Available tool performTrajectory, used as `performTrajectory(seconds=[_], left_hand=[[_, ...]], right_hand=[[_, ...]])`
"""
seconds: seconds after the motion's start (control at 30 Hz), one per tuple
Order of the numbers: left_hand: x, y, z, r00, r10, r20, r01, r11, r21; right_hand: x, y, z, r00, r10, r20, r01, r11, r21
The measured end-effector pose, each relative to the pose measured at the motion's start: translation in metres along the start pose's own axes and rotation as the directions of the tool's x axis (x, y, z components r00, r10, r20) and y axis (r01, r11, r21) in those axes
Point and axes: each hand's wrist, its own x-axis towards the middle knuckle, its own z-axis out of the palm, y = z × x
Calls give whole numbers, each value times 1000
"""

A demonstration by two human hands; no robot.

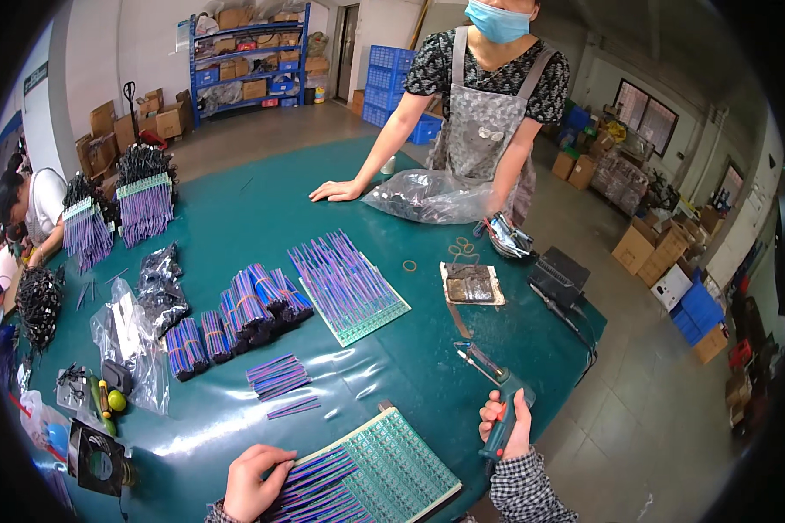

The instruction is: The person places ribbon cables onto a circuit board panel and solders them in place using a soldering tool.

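In my right hand (508, 422) is a green soldering gun (502, 429), its metal tip pointing up and left, raised off the table. My left hand (255, 481) is curled with its fingertips together at the upper left corner of a green circuit board panel (406, 466). What those fingertips hold, if anything, is hidden. Blue and purple wires (318, 488) lie in rows over the panel's left part, beside that hand; its right part shows bare board. Just beyond lie a small heap of loose wires (277, 376) and a few single wires (294, 407).
Another wired panel (371, 327) lies ahead, with banded wire bundles (249, 309) to its left. A soldering pad (473, 284), a black box (558, 277) and a tool bowl (508, 235) stand right. A masked person (488, 113) leans on the far edge. A small fan (96, 458) stands left.
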Motion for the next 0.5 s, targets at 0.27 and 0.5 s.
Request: performTrajectory(seconds=[0.27,0.5], left_hand=[[3,6,-24,999,48,8,-49,988,148],[31,29,-48,999,3,50,-11,989,149]], right_hand=[[7,-7,6,998,24,57,-26,999,24],[10,-11,-5,986,7,167,-20,997,76]])
